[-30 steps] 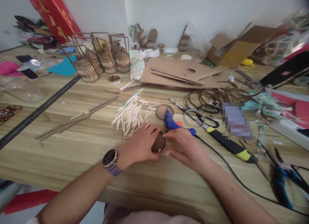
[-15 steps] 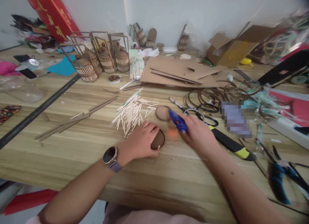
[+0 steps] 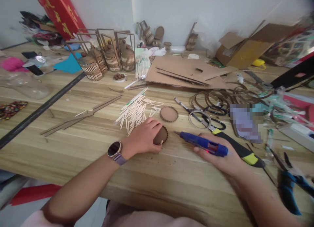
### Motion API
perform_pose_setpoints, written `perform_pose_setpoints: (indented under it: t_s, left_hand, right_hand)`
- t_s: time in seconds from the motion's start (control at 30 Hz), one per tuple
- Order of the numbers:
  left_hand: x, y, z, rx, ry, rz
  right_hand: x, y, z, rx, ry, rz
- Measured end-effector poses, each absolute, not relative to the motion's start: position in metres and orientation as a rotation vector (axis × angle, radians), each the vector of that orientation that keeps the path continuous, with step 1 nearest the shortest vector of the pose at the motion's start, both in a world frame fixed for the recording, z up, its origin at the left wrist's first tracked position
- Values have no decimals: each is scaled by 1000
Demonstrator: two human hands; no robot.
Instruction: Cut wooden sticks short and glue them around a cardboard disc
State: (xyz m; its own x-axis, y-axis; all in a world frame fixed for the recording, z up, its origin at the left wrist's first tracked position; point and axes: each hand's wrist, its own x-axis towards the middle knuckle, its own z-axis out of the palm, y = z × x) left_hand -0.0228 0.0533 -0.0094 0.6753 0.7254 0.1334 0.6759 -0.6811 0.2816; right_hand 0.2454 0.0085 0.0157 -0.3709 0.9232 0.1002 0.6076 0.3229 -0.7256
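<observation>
My left hand [image 3: 144, 135], with a watch on its wrist, grips a round brown disc [image 3: 161, 136] with a notched rim; a small pale stick end shows by the thumb. To the right, my right hand [image 3: 218, 155] holds a blue glue gun [image 3: 203, 143], its metal tip pointing left toward the disc but apart from it. Just behind lies a second round disc [image 3: 169, 113] with a notched rim. A pile of short pale sticks [image 3: 133, 113] spreads behind my left hand.
Scissors [image 3: 196, 114], a yellow-black cutter [image 3: 235, 148] and pliers [image 3: 289, 181] lie on the right. Cardboard [image 3: 183, 72] and small basket-like lanterns [image 3: 92, 68] stand or lie farther back. A long dark strip [image 3: 44, 107] crosses the left side.
The glue gun in my right hand has swung round and moved right and down, so its tip now shows pointing left. My left hand stays on the disc. The view has shifted slightly.
</observation>
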Motion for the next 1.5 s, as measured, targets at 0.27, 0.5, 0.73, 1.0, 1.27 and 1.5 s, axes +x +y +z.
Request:
perform_pose_setpoints:
  t_s: [0.27,0.5,0.73,1.0,1.27,1.5]
  left_hand:
    - [-23,52,-8,2694,1132,390]
    - [-23,52,-7,2679,1119,394]
    - [-23,52,-6,2662,1128,353]
    - [-22,52,-4,2664,1123,353]
    - [-23,52,-6,2658,1124,363]
    - [-23,52,-6,2689,1120,354]
  right_hand:
    - [241,0,-2,-1250,-2220,899]
    - [225,-1,5,-1197,-2313,727]
    - [222,-1,1,-1224,-2328,686]
    - [220,-2,0,-1229,-2326,648]
    - [219,-2,-2,-1236,-2349,631]
    - [219,-2,-3,-1238,-2357,621]
